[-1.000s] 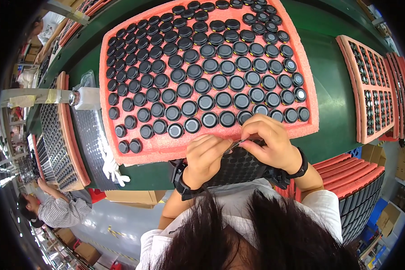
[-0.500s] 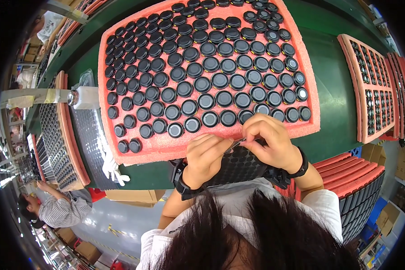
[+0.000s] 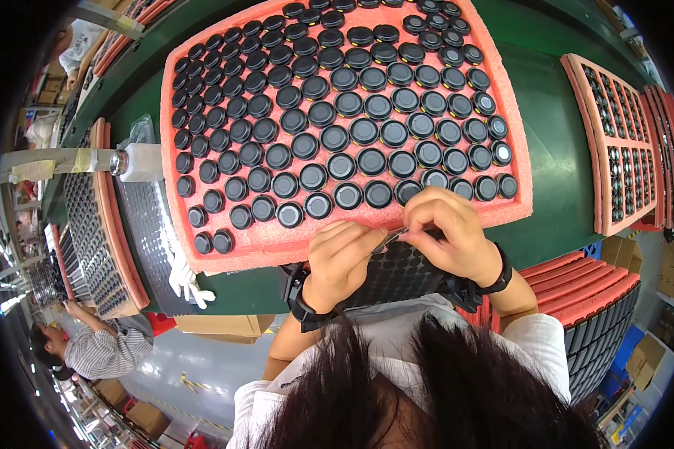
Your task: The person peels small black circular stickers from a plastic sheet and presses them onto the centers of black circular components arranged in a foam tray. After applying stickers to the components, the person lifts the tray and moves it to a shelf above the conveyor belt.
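A large pink foam tray [image 3: 322, 236] holds rows of small round black parts [image 3: 348, 196] with dark grey discs on top. At its near edge my left hand [image 3: 341, 258] and my right hand [image 3: 449, 232] come close together, fingers pinched. Between their fingertips is a small thin piece, partly shiny, too small and hidden to name. Both hands hover just over the tray's front rim. Below them lies a dark sheet [image 3: 393, 280] with a pattern of round dots, partly covered by my wrists.
Left of the tray are a white bottle [image 3: 141, 162], a sheet of dark discs [image 3: 138, 217] and a white glove [image 3: 186, 283]. A filled pink tray [image 3: 599, 142] stands right on the green bench [image 3: 550, 172]; stacked trays [image 3: 584, 292] sit lower right. Another person [image 3: 101, 344] works far left.
The big foam tray and its parts appear shifted very slightly left. My hands keep nearly the same pinched pose, with only tiny finger movement.
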Motion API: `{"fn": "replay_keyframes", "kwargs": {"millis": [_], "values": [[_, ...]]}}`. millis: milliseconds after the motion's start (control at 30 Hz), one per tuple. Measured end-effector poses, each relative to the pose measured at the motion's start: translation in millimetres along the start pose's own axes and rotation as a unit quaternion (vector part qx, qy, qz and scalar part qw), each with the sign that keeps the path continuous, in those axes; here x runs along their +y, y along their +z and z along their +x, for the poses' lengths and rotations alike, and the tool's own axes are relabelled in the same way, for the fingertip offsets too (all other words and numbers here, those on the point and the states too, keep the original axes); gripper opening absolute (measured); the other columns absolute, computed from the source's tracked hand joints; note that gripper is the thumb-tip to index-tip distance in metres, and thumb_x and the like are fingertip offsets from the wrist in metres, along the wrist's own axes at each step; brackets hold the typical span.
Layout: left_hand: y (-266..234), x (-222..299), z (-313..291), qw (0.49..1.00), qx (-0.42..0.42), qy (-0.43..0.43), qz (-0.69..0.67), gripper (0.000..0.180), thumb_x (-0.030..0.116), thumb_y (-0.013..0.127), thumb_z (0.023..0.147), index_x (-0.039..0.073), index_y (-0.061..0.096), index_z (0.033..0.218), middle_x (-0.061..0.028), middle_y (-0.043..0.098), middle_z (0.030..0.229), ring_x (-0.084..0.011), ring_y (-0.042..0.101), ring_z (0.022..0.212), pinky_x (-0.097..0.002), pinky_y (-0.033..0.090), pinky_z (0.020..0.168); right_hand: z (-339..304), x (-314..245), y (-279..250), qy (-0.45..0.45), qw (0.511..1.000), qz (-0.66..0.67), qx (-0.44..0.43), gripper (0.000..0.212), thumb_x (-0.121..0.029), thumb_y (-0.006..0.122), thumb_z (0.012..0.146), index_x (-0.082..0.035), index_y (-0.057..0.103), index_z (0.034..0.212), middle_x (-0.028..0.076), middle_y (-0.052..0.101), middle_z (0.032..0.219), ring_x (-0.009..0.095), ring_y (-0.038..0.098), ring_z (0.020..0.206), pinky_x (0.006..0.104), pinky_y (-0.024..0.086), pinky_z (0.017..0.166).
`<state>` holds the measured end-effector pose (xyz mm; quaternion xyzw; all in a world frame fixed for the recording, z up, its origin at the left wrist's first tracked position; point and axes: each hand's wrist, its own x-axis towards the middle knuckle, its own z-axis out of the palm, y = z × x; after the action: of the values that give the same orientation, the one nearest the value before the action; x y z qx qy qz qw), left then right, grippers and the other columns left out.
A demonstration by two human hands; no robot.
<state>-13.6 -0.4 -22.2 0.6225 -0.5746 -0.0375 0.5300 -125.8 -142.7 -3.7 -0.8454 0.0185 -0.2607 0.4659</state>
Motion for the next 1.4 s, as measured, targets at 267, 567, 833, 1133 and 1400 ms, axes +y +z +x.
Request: {"fn": "replay_keyframes", "kwargs": {"millis": [267,567,833,1133,1400], "values": [[-0.2,0.9,0.1,1.000,-0.001,-0.006,-0.006,0.029,-0.013,0.045,0.056,-0.004,0.056,0.082,-0.0137,0.058,0.066,-0.0275,0.054,0.053,-0.0331,0.045,0.051,-1.3,4.1,-0.5,-0.035,0.999,-0.012,0.002,0.026,0.000,0.068,0.063,-0.004,0.049,0.079,0.007,0.055,0.077,0.024,0.055,0.068,0.0325,0.045,0.058],[1.7,-1.1,1.3,1.000,0.015,0.015,-0.009,0.028,-0.008,0.054,0.058,-0.002,0.059,0.085,-0.0105,0.054,0.065,-0.0254,0.053,0.053,-0.0322,0.042,0.048,-0.4,2.0,-0.1,-0.022,1.000,0.002,0.007,0.026,0.002,0.068,0.062,-0.004,0.050,0.080,0.007,0.055,0.076,0.024,0.056,0.067,0.0323,0.045,0.057],[1.2,-0.8,0.5,1.000,0.010,0.005,-0.002,0.027,-0.008,0.055,0.059,-0.002,0.058,0.085,-0.0109,0.055,0.065,-0.0256,0.053,0.054,-0.0320,0.042,0.049,-0.6,1.1,1.6,-0.008,1.000,0.005,0.025,0.026,0.005,0.070,0.061,-0.002,0.051,0.079,0.008,0.055,0.075,0.017,0.053,0.062,0.0252,0.042,0.049],[-0.2,1.7,1.0,1.000,-0.002,-0.016,0.002,0.026,-0.012,0.048,0.059,-0.003,0.057,0.081,-0.0131,0.059,0.067,-0.0273,0.055,0.055,-0.0329,0.045,0.053,-3.2,4.1,1.1,-0.032,0.999,0.003,0.029,0.027,0.005,0.070,0.062,-0.001,0.051,0.080,0.008,0.055,0.077,0.015,0.053,0.063,0.0225,0.042,0.046],[-0.3,2.4,1.1,1.000,-0.001,-0.014,0.006,0.025,-0.011,0.049,0.059,-0.003,0.057,0.081,-0.0127,0.059,0.066,-0.0271,0.056,0.055,-0.0329,0.045,0.054,-3.1,4.5,1.1,-0.033,0.999,0.002,0.031,0.027,0.004,0.071,0.062,-0.001,0.050,0.078,0.009,0.055,0.077,0.013,0.052,0.061,0.0220,0.040,0.044]]}}
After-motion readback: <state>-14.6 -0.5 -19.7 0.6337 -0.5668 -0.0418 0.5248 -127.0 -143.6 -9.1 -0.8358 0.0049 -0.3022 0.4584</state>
